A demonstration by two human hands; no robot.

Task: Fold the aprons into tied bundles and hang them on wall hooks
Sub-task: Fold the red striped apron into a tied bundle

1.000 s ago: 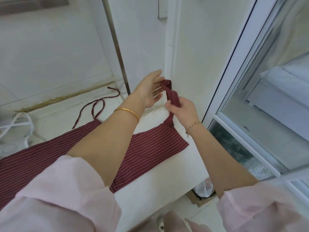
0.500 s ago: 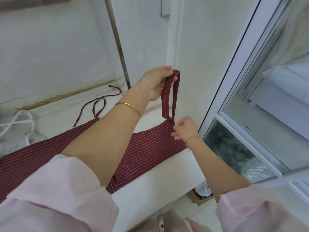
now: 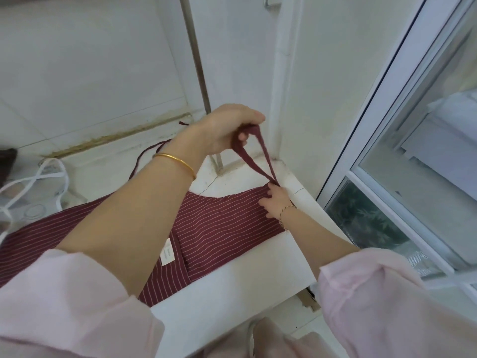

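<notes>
A dark red apron with thin white stripes (image 3: 219, 228) lies flat on a white counter (image 3: 258, 293), folded lengthwise, with a white label showing near its fold. My left hand (image 3: 227, 130) grips the top of the apron's neck loop (image 3: 247, 156) and holds it up, taut. My right hand (image 3: 275, 200) pinches the base of that loop where it meets the bib and presses the cloth onto the counter. A thin red waist tie (image 3: 144, 156) trails off toward the back wall behind my left forearm.
A metal pole (image 3: 196, 60) stands upright at the back corner. A sliding glass door (image 3: 402, 151) runs along the right. White straps (image 3: 51, 174) lie on the counter at the left. A cardboard box edge (image 3: 308, 298) sits on the floor below the counter.
My left hand took the top of the neck loop and pulled it up and back. My right hand slid down the loop to its base on the bib.
</notes>
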